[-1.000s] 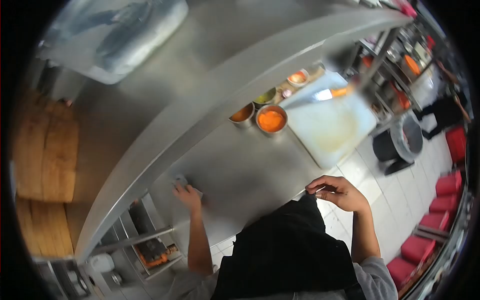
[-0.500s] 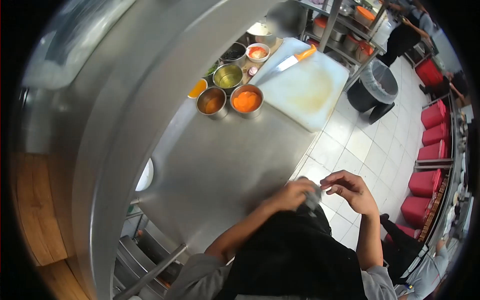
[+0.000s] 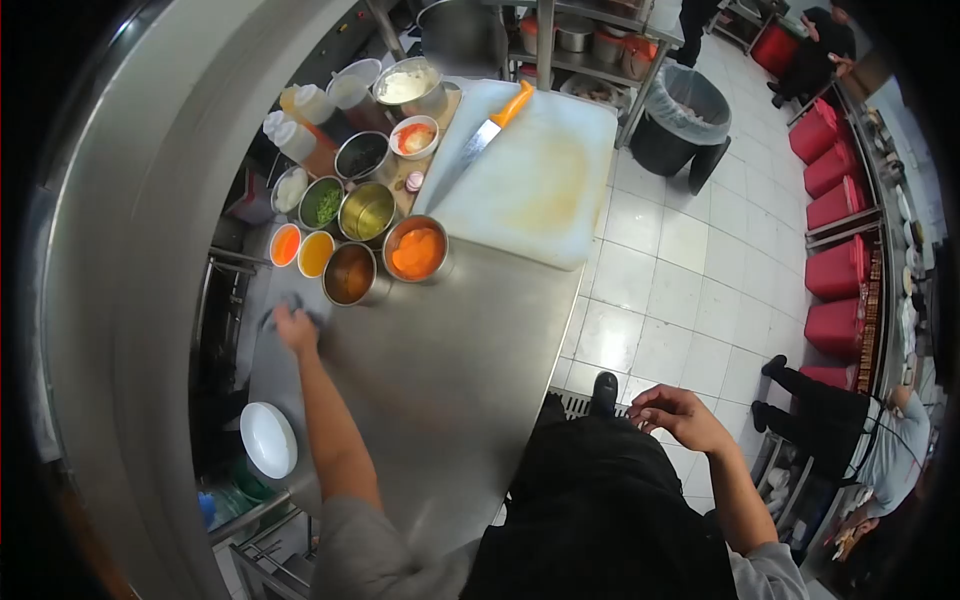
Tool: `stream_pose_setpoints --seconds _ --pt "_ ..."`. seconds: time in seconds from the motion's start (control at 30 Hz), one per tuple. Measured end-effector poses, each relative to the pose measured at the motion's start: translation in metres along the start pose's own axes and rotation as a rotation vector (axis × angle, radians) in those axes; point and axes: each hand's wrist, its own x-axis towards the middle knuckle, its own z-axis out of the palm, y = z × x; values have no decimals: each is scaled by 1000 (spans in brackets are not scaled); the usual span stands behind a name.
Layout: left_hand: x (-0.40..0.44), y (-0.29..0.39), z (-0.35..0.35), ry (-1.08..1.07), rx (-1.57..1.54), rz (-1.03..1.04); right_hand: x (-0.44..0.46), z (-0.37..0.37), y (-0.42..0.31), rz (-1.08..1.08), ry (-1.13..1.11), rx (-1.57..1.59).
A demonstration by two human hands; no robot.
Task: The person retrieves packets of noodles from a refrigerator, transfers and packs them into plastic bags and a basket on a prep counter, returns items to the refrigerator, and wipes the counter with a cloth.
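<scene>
My left hand (image 3: 296,331) reaches to the far left side of the steel table (image 3: 440,350), its fingers closed on a grey cloth (image 3: 290,302) pressed to the surface. Just beyond it are a cup of orange sauce (image 3: 285,245), a cup of yellow sauce (image 3: 316,255) and a metal pot of brown liquid (image 3: 350,274). A white bowl (image 3: 268,440) sits nearer to me at the left edge. Over the floor, beside my black apron (image 3: 600,500), hangs my right hand (image 3: 685,418), fingers loosely bent and apart, with nothing visible in it.
Metal pots, one with orange slices (image 3: 418,252), stand beside a white cutting board (image 3: 530,170) bearing an orange-handled knife (image 3: 485,135). Squeeze bottles (image 3: 290,137) line the back. A lined bin (image 3: 685,115) and red containers (image 3: 838,270) stand past the tiled floor. A co-worker (image 3: 895,440) is at right.
My left hand has carried the cloth from in front of my apron to the table's far left. My right hand stays near the same spot. The view has turned, showing more of the table.
</scene>
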Motion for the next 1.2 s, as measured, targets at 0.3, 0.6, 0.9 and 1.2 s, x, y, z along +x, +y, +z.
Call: stream_pose_setpoints --seconds 0.3,0.6,0.9,1.2 --pt "-150 125 -48 -82 -140 113 1 -1 43 -41 -90 22" --pt "-314 424 -2 -338 -562 389 -22 -34 56 -52 -171 -23" --pt "-178 489 -20 64 -770 291 -115 -107 113 -197 53 90" --pt "-404 603 50 -821 -1026 511 -181 -114 191 -56 353 198"
